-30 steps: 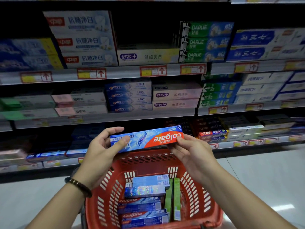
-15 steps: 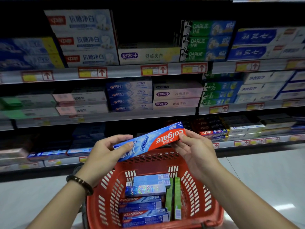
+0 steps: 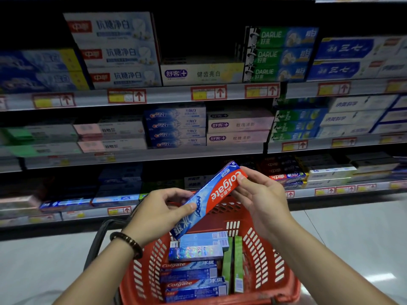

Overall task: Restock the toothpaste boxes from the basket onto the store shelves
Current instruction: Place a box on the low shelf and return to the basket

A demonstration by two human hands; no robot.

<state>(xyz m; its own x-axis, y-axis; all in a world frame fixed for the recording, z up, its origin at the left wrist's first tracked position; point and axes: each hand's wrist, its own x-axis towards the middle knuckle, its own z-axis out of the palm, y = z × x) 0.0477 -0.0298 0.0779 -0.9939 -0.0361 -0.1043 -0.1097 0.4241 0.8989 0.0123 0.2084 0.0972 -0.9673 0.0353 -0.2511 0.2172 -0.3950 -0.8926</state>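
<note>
**Colgate box swinging steeper above the basket**

Tilting further than half a second ago, the Colgate box [image 3: 211, 199] is now slanting sharply. Its red end is rising to the right and its blue end is dipping toward the red basket [image 3: 266, 245]. It is hanging in the air over the basket's far rim, in front of the lowest shelf [image 3: 330, 191], touching neither. The left hand [image 3: 158, 214] is wrapping its grip round the low blue end, thumb lying on the front face. The right hand [image 3: 262, 199] is pinching the raised red end between thumb and fingertips. Both grips are holding the box.

Shelving it well is likely going to mean levelling it again and turning the logo upright, since it is reading upside down from here. After that comes finding the matching row and sliding the box in flat, without knocking the neighbouring stacks.

One box is being held. In the basket, two more Colgate cartons [image 3: 189, 274] are lying flat at the near end, with one holographic box [image 3: 196, 253] beyond them. A pale blue barcoded pack [image 3: 203, 237] is sitting behind that, whether one or two I cannot tell. Two green boxes [image 3: 239, 260] are standing on edge at the right. Three stocked shelf levels are showing.
</note>
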